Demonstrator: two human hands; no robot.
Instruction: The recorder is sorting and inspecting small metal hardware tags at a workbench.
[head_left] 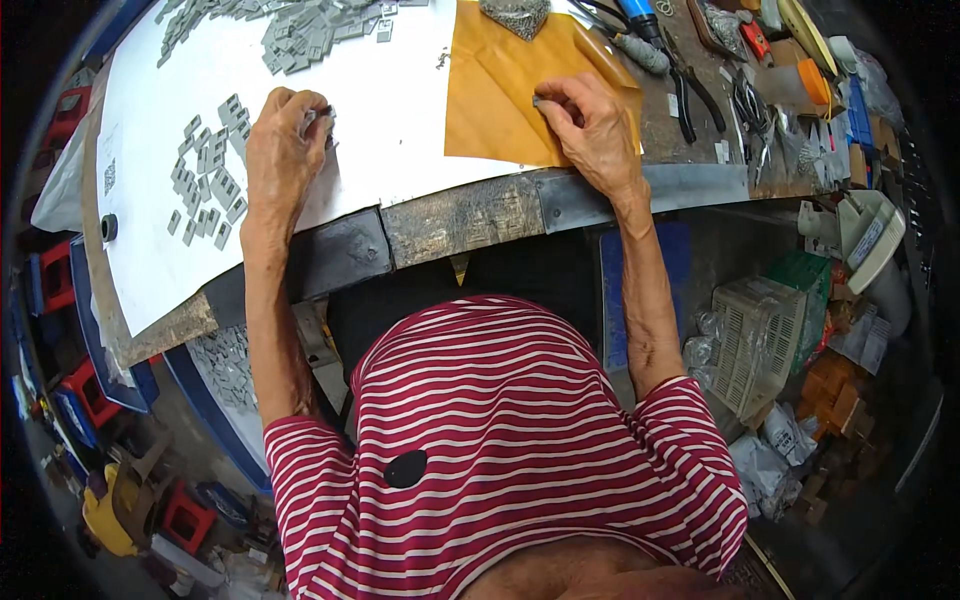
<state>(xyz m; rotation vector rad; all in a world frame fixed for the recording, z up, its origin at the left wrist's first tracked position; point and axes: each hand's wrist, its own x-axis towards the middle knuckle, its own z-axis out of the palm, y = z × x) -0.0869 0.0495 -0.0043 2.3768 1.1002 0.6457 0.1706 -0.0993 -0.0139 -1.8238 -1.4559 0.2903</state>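
Observation:
My left hand (pixel 280 150) is closed over the white sheet (pixel 390 130), its fingers pinching a small grey piece (pixel 318 118) mostly hidden by them. Beside it lies a loose group of flat grey pieces with openings (pixel 205 165). A larger heap of similar grey pieces (pixel 310 35) is spread farther back. Over the orange-yellow sheet (pixel 490 120), my right hand (pixel 598 130) is closed, thumb and forefinger pressed together. A tiny greyish bit shows at those fingertips, too small to name. A clear bag of small metal parts (pixel 516 14) rests at that sheet's far edge.
Pliers with dark handles (pixel 685 90), a blue-handled tool (pixel 640 14) and an orange-lidded container (pixel 812 84) lie on the right of the bench. A dark ring (pixel 109 227) sits near the left edge. Below right stands a plastic crate (pixel 745 335).

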